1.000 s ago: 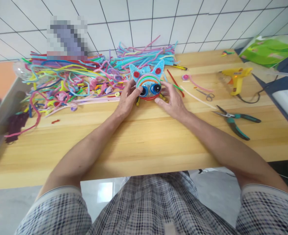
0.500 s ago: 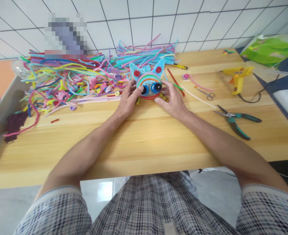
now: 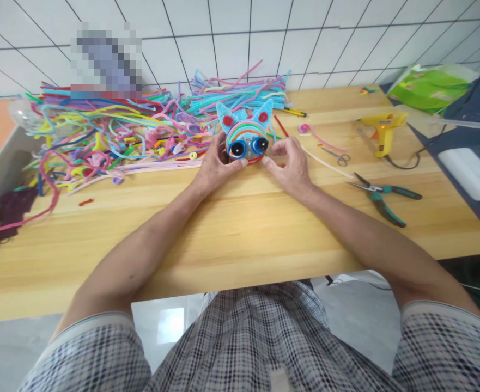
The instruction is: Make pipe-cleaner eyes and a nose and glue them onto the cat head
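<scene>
- The blue-eared figure (image 3: 247, 133) sits on the worktop (image 3: 240, 234) between the two hands, its round black-and-blue eyes facing the person and its ears pointing up.
- The left hand (image 3: 213, 164) is curled around the figure's left side, its thumb stretched along the lower front edge and its fingers partly hidden behind.
- The right hand (image 3: 292, 165) is at the figure's other side, thumb tip close to the red lower rim and forefinger bent above it; whether it grips any part cannot be told.
- The hands are apart from each other, with the figure filling the gap, both ears rising clear of the fingers.
- Left of the left hand spreads a tangled pile of fuzzy stems (image 3: 101, 139); a mostly blue bundle (image 3: 234, 98) lies behind the figure.
- Right of the right hand lie a pale stem (image 3: 325, 161), small scissors (image 3: 341, 159) and spread pliers (image 3: 372, 189), with a yellow glue gun (image 3: 383, 133) farther off.
</scene>
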{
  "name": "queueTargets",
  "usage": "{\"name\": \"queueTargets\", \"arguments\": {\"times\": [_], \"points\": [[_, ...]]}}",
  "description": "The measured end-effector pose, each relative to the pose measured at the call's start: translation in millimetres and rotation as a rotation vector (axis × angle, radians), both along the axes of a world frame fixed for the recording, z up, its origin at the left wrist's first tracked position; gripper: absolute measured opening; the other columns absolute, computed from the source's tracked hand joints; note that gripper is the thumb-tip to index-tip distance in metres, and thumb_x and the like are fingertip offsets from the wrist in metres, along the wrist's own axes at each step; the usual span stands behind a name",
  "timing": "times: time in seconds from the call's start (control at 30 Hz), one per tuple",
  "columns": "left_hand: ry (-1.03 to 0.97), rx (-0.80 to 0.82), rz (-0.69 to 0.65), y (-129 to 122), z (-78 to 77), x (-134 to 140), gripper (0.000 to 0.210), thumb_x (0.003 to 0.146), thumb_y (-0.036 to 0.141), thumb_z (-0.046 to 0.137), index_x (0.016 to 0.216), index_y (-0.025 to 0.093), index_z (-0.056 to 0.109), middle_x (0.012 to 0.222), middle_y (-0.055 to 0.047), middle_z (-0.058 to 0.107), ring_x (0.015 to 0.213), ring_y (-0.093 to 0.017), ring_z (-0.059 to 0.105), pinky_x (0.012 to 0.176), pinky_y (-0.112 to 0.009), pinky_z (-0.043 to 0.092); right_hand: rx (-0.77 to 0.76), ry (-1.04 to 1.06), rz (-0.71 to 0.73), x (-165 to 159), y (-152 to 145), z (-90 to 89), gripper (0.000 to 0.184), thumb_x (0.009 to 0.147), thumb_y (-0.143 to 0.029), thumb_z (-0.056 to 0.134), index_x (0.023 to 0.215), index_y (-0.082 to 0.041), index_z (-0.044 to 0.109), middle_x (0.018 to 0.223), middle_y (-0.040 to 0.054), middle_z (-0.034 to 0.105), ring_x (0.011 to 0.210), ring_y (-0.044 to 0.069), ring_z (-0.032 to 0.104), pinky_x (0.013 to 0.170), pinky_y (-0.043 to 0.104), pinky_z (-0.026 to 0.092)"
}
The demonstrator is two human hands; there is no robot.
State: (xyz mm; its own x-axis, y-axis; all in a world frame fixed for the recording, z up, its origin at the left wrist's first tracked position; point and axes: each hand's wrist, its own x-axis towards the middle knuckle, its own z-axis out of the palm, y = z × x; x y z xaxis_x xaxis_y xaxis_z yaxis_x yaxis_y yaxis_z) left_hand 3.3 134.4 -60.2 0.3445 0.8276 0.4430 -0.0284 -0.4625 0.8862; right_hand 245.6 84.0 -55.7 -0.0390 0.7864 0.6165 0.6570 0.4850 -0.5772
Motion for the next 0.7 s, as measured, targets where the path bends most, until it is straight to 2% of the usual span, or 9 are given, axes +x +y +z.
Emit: {"name": "queueTargets", "arguments": {"times": [0.07,0.2,0.3,0.4,0.57,0.7], "points": [[-0.016,-0.004,0.007,1.1,-1.8,0.9,0.098,0.072,0.079,0.094,0.144,0.029,0.053,0.154,-0.017,0.067,0.14,-0.037,0.07,0.119,-0.055,0.059,0.017,-0.057,0.001,2.7,-6.0,6.2,0.035,0.099,-0.06,0.071,0.115,-0.028,0.068,0.109,0.0099,0.073,0.101,0.033,0.072,0.1,0.062,0.065],[-0.042,0.015,0.022,2.7,-4.1,3.1,0.095,0.071,0.076,0.096,0.143,0.028,0.056,0.154,-0.016,0.067,0.141,-0.038,0.069,0.121,-0.057,0.057,0.065,-0.267,0.011,2.7,-15.8,27.2,0.037,0.103,-0.06,0.064,0.122,-0.03,0.072,0.117,0.0116,0.072,0.118,0.039,0.069,0.113,0.069,0.055],[-0.057,0.024,0.027,3.1,-5.3,4.4,0.093,0.072,0.073,0.097,0.143,0.027,0.057,0.152,-0.016,0.068,0.138,-0.037,0.07,0.12,-0.055,0.057,0.092,-0.407,-0.013,-8.2,-15.5,45.7,0.036,0.107,-0.058,0.061,0.123,-0.029,0.074,0.119,0.013,0.072,0.12,0.039,0.066,0.115,0.072,0.049],[-0.076,0.025,0.03,3.8,-7.6,4.4,0.091,0.073,0.071,0.098,0.141,0.026,0.057,0.15,-0.016,0.069,0.135,-0.035,0.072,0.119,-0.054,0.058,0.069,-0.473,-0.027,-22.9,-9.7,56.2,0.032,0.108,-0.056,0.059,0.119,-0.029,0.074,0.12,0.0127,0.071,0.126,0.041,0.064,0.115,0.073,0.046],[-0.072,0.021,0.063,7.0,-13.3,2.8,0.096,0.07,0.07,0.1,0.143,0.025,0.057,0.15,-0.017,0.069,0.132,-0.036,0.073,0.119,-0.059,0.058,0.018,-0.492,-0.044,-30.9,-4.4,47.9,0.034,0.113,-0.052,0.048,0.105,-0.029,0.072,0.119,0.012,0.071,0.132,0.042,0.063,0.116,0.074,0.045],[-0.08,0.048,0.094,9.9,-16.4,3.5,0.095,0.071,0.07,0.099,0.143,0.024,0.059,0.148,-0.017,0.071,0.133,-0.037,0.072,0.121,-0.06,0.057,0.052,-0.564,-0.039,-22.8,-16.6,30.0,0.037,0.111,-0.047,0.046,0.094,-0.026,0.071,0.107,0.0143,0.074,0.114,0.04,0.068,0.104,0.071,0.052]]}}
